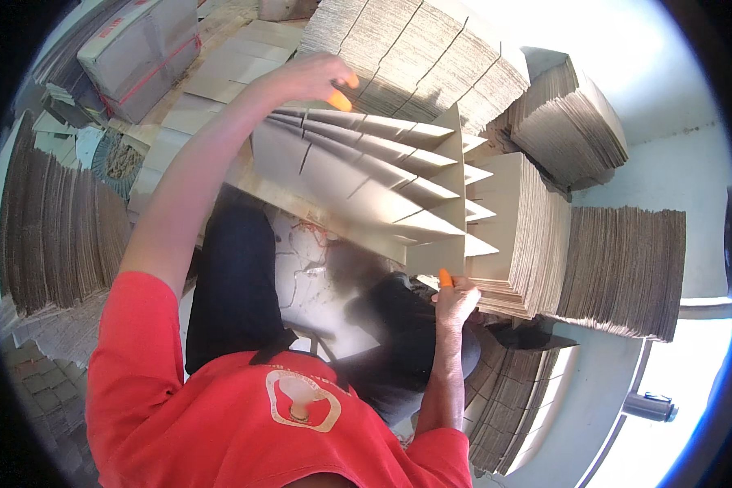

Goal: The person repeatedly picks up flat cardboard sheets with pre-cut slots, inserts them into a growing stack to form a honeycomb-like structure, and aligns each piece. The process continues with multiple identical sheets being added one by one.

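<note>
Several pale cardboard strips (342, 172) fan out side by side, standing on edge. Near their right ends they cross one upright cardboard strip (455, 191), and their tips poke out past it. My right hand (457, 302) pinches the near end of this cross strip, an orange finger cover showing on one finger. Above the far-left ends of the fanned strips is my left hand (313, 80). Two of its fingers wear orange covers and are apart, with nothing visible between them. Some of its other fingers are hidden.
Behind stands a large stack of slotted cardboard (415, 57). More stacks rise on the right, such as a pale one (520, 236) and a brown one (626, 268). Flat sheets (236, 61) and a box with red strapping (142, 61) lie at the far left. Another stack (57, 228) stands left.
</note>
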### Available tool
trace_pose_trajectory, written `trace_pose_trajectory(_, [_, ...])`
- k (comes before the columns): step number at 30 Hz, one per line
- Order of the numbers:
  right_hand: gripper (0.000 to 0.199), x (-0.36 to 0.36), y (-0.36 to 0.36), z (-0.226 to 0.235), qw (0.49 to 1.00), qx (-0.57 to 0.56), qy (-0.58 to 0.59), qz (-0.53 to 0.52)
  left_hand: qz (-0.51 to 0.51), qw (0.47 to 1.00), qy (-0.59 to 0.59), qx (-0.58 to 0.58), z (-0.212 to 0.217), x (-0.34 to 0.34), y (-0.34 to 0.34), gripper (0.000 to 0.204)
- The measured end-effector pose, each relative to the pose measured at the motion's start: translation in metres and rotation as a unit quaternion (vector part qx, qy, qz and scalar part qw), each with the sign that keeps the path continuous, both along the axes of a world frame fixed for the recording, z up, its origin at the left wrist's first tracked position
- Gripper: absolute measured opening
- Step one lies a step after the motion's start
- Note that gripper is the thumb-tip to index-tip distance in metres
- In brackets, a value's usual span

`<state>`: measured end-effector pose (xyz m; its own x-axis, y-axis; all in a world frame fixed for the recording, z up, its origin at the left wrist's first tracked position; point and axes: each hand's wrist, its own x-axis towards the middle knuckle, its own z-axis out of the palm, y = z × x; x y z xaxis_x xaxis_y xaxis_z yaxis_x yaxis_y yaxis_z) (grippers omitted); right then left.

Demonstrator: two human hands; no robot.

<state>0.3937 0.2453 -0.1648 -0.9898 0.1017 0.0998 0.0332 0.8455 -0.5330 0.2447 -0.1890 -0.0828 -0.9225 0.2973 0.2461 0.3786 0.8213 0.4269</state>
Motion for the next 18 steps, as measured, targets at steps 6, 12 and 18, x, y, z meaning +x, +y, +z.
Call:
trace_pose_trajectory(6, [0.011,0.007,0.011,-0.004,0.999,0.038,0.017,0.015,-0.104,0.991,-0.08,0.005,-0.008,-0.033,0.033,0.023])
trace_pose_trajectory(12, [0.007,0.002,0.009,-0.006,1.0,-0.016,-0.005,0.022,-0.035,0.987,-0.02,-0.154,-0.013,-0.06,0.044,0.002])
trace_pose_trajectory(18, [0.008,0.003,0.017,0.007,0.995,0.044,-0.005,0.089,-0.015,0.992,-0.001,-0.123,-0.024,-0.061,0.043,0.004])
